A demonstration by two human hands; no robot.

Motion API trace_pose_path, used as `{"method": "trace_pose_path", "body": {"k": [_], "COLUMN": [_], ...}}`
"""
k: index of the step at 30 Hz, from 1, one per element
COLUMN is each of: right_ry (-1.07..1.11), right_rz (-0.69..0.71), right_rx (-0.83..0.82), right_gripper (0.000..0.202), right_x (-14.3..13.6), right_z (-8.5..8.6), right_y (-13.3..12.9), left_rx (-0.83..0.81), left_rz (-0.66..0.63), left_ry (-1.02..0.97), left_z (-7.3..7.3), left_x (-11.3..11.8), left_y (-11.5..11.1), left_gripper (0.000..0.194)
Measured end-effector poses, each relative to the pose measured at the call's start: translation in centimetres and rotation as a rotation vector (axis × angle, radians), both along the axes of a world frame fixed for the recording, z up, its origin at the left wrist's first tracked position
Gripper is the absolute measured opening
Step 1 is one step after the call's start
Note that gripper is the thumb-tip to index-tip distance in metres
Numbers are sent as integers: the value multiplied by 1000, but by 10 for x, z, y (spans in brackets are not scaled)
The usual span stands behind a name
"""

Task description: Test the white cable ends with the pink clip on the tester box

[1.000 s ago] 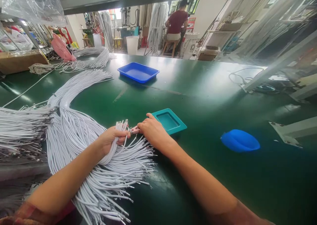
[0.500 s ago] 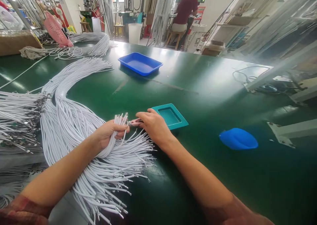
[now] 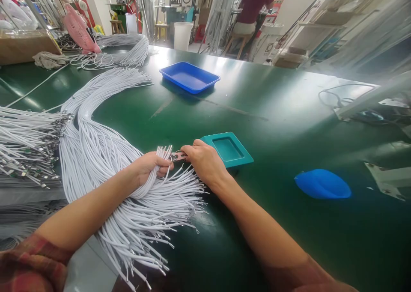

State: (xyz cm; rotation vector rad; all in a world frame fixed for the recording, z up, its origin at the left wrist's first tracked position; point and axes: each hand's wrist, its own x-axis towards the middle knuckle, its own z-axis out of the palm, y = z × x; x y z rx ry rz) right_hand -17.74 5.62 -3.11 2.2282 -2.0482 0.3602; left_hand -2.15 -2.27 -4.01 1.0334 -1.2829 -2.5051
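Observation:
My left hand is closed around a small bunch of white cables, their cut ends pointing up above the thumb. Pinched in my right hand is a small pink metal hand tool like pliers; its tip meets the bunch beside my left thumb, and my fingers partly hide it. Beneath both hands spreads a thick pile of white cables with bare ends fanned to the right. Just behind my right hand, a teal shallow tray lies on the table.
On the green table stand a blue tray farther back and a crumpled blue bowl-like piece at right. Cables with metal connectors lie left. A pink fan stands at the back left; a person sits beyond.
The view has swung a little to the left, so everything sits farther right. Both hands keep their grips, with the tool still at the cable bunch.

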Motion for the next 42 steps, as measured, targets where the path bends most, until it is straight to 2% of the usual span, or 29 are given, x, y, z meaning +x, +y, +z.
{"method": "trace_pose_path", "body": {"k": [3, 5, 7, 9, 10, 16, 21, 25, 28, 32, 36, 38, 42], "right_ry": [-2, 34, 78, 97, 96, 25, -72, -311, -554, -805, -998, -1108, -1236], "right_rz": [60, 29, -144, -314, -351, -366, -344, -211, -114, -70, -67, -83, -111], "right_rx": [-10, -80, -173, -202, -190, -134, -180, -262, -283, -192, -70, -42, -63], "right_gripper": [13, 28, 43, 47, 46, 45, 38, 26, 17, 10, 7, 10, 13], "right_x": [-4, -9, -13, -16, -18, -20, -22, -18, -7, 11, 23, 26, 25], "right_z": [3, 5, 5, 1, -1, -5, 3, 16, 26, 33, 30, 27, 21], "right_y": [2, 4, 5, 5, 5, 3, 2, 3, 8, 14, 14, 13, 10], "left_rx": [10, 18, 25, 27, 26, 18, -72, -167, -225, -272, -432, -474, -493], "left_rz": [5, 5, 11, 20, 20, 73, 138, 105, 80, 40, 29, 56, 242], "left_ry": [4, 3, -2, 6, 20, 64, 130, 129, 97, 41, 36, 34, 35], "left_z": [-1, -1, -1, -1, 0, 2, 9, 14, 16, 17, 20, 20, 17], "left_x": [0, 0, 1, 2, 2, 9, 17, 20, 22, 26, 27, 26, 24], "left_y": [0, 0, -1, -1, -1, 0, 4, 7, 8, 9, 13, 14, 14], "left_gripper": [12, 11, 10, 9, 8, 7, 26, 20, 23, 24, 16, 15, 17]}}
